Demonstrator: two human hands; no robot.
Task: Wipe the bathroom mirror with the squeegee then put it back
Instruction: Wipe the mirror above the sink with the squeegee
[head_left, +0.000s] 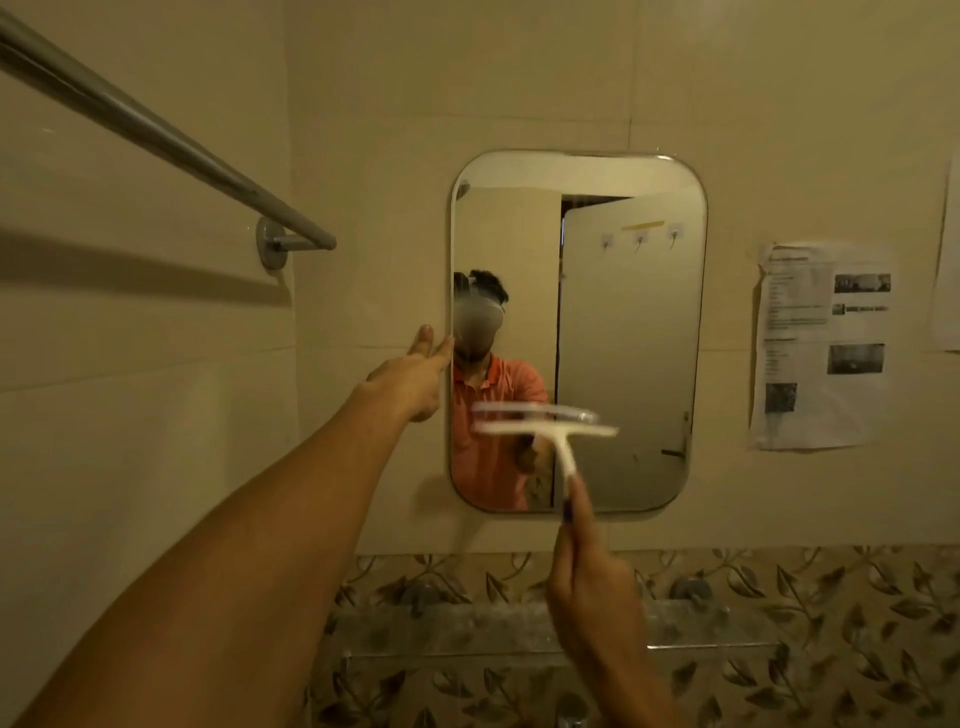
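A rounded rectangular mirror (623, 322) hangs on the beige tiled wall ahead. My right hand (587, 587) grips the handle of a white squeegee (556, 431). Its blade lies level across the lower middle of the glass, blurred by motion. My left hand (415, 374) is stretched out to the mirror's left edge, fingers spread and flat against the wall and rim. The glass reflects a person in an orange shirt and an open door.
A metal towel rail (171, 140) juts from the left wall at head height. A clear glass shelf (701, 623) runs under the mirror over leaf-patterned tiles. Printed paper sheets (821, 343) are stuck to the wall at the right.
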